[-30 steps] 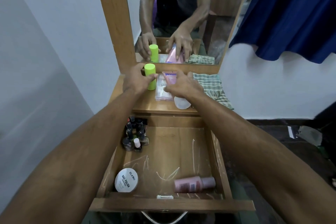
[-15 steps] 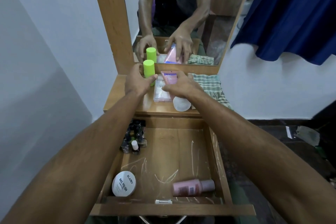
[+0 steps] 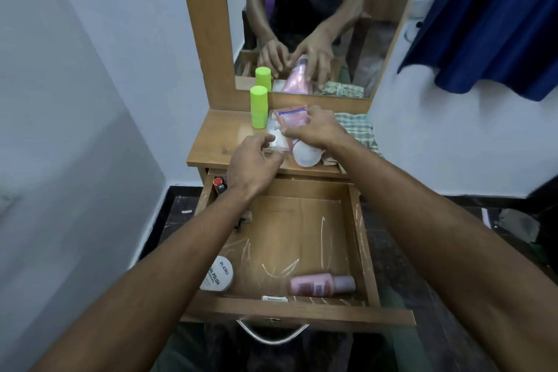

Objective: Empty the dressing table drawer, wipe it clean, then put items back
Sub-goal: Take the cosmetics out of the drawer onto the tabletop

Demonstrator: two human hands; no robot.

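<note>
So the emptying step looks part done, judging by how things lie. At the left of the worktop [image 3: 211, 145] a green tube [image 3: 258, 106] stands upright near the mirror [image 3: 317, 9], set well back, probably to leave room for more things. The left hand [image 3: 253, 164] hovers over the worktop's front edge with its fingers loosely curled and nothing in its grip; it is apart from the green tube and just beside a clear packet [image 3: 276, 137] lying flat. The right hand [image 3: 314, 131] rests on a pink tube [image 3: 294, 119] that lies across that packet, fingers curled over it, white cap toward the front edge. A checked cloth [image 3: 356, 130] lies to the right, likely kept ready for wiping. Below, the drawer [image 3: 359, 238] stands pulled open and holds a white nail polish tin [image 3: 219, 276] at its front left, a pink bottle [image 3: 321, 284] on its side at front right, and small bottles [image 3: 219, 186] at back left, partly hidden by the left arm. All of these lie well apart from either grip.
</note>
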